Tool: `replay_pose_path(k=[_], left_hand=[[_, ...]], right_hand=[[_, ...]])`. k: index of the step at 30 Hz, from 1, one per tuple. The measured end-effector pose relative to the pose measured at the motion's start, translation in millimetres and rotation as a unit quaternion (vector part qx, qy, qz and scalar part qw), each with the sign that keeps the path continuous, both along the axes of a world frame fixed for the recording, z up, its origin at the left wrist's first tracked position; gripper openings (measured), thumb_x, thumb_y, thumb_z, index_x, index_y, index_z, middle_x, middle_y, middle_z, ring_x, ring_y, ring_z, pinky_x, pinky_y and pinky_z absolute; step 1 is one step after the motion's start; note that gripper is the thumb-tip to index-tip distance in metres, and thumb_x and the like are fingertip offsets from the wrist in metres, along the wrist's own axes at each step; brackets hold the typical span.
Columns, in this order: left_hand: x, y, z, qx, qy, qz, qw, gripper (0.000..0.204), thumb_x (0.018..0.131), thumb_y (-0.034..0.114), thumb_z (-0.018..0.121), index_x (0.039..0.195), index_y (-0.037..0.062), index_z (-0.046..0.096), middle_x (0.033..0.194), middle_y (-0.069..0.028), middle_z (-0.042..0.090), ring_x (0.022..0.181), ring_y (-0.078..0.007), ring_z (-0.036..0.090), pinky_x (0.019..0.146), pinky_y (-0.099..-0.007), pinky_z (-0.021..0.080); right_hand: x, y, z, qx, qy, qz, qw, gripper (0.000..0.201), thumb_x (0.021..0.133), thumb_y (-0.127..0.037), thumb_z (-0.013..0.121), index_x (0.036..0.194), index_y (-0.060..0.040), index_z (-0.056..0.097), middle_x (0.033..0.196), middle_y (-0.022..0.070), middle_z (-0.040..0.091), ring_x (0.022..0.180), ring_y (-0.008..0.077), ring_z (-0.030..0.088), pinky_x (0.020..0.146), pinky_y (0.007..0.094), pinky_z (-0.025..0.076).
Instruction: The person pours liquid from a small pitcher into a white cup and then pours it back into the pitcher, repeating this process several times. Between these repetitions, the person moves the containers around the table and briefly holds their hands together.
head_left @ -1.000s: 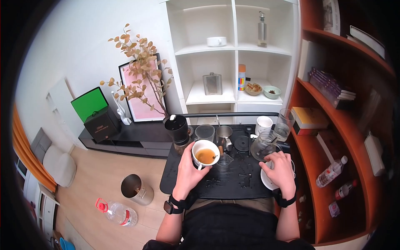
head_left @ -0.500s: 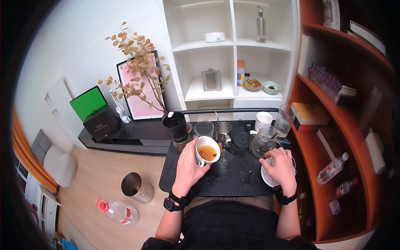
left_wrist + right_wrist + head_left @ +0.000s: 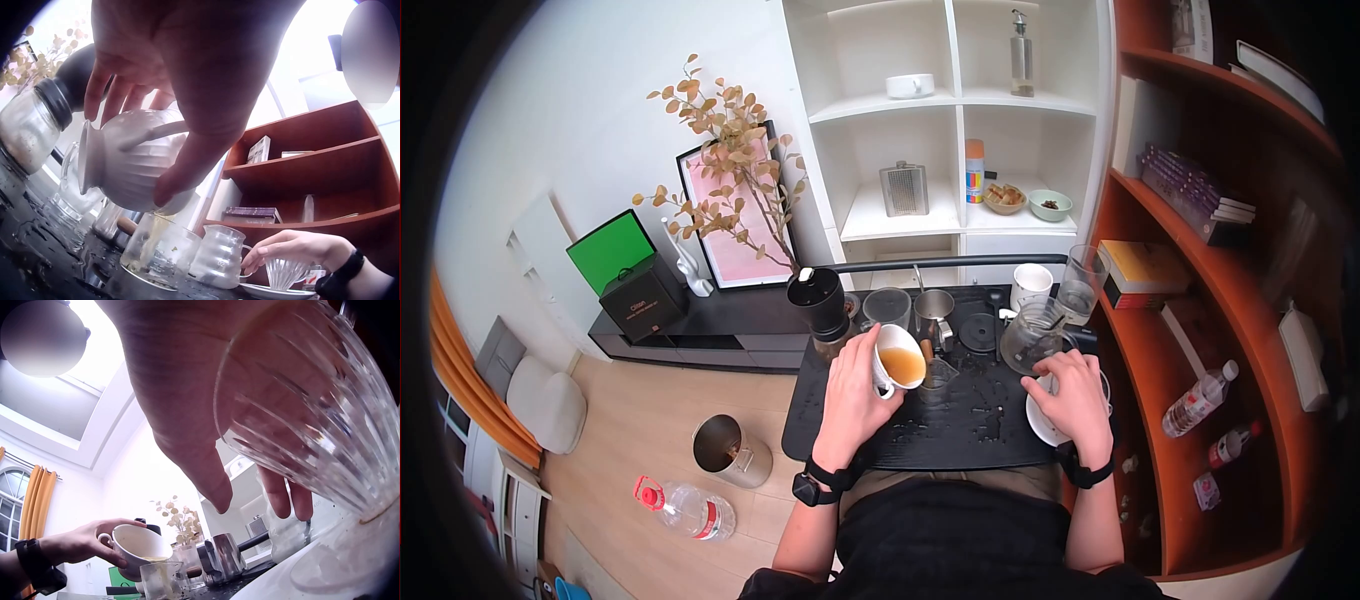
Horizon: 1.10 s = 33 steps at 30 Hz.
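My left hand (image 3: pixel 852 400) grips a white cup (image 3: pixel 899 358) by its side, tilted to the right with brown liquid inside. Liquid runs from its rim into a small glass beaker (image 3: pixel 165 253) on the black table, seen in the left wrist view. My right hand (image 3: pixel 1076 405) hovers over a white saucer (image 3: pixel 1045 425), its fingers loosely bent. Beside that hand, a clear ribbed glass cone (image 3: pixel 284 272) stands on the saucer, and the glass server (image 3: pixel 217 256) is close to the fingertips. Whether they touch either one, I cannot tell.
Behind the beaker stand a metal pitcher (image 3: pixel 933 305), a round glass (image 3: pixel 887 308) and a black grinder (image 3: pixel 818 300). A white mug (image 3: pixel 1031 285) and a tall glass (image 3: pixel 1081 285) are at the back right. Water drops dot the table (image 3: pixel 855 450).
My left hand has moved slightly right and tipped the cup further, so its opening faces more toward the beaker. My right hand has barely moved.
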<state>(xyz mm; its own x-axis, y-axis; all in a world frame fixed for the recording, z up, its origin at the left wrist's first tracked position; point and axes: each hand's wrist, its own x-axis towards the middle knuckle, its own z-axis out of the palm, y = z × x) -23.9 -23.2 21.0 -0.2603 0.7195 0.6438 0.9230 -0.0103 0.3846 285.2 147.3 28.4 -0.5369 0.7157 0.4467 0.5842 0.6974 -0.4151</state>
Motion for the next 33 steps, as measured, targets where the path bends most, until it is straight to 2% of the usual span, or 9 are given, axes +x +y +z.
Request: replay_pose_path(k=[18,33], left_hand=[[5.0,-0.1,14.5,-0.016,0.022,-0.023,0.999,0.102,0.077,0.009,0.094,0.170,0.0076,0.053,0.155,-0.0203,0.065,0.143,-0.0431,0.063,0.121,-0.0505,0.050],[6.6,3.9,24.4,-0.022,0.075,-0.045,0.996,0.105,0.074,0.001,0.094,0.170,0.0045,0.053,0.154,-0.0177,0.064,0.142,-0.0384,0.063,0.120,-0.0482,0.048]], right_hand=[[-0.3,1.7,0.0,-0.003,-0.007,0.002,1.000,0.033,0.097,-0.035,0.089,0.106,-0.0037,0.088,0.109,0.0081,0.085,0.113,0.0278,0.071,0.110,0.0421,0.045],[0.1,1.5,0.9,-0.002,-0.007,0.003,1.000,0.033,0.097,-0.035,0.089,0.106,-0.0035,0.088,0.110,0.0081,0.085,0.114,0.0277,0.071,0.109,0.0420,0.045]])
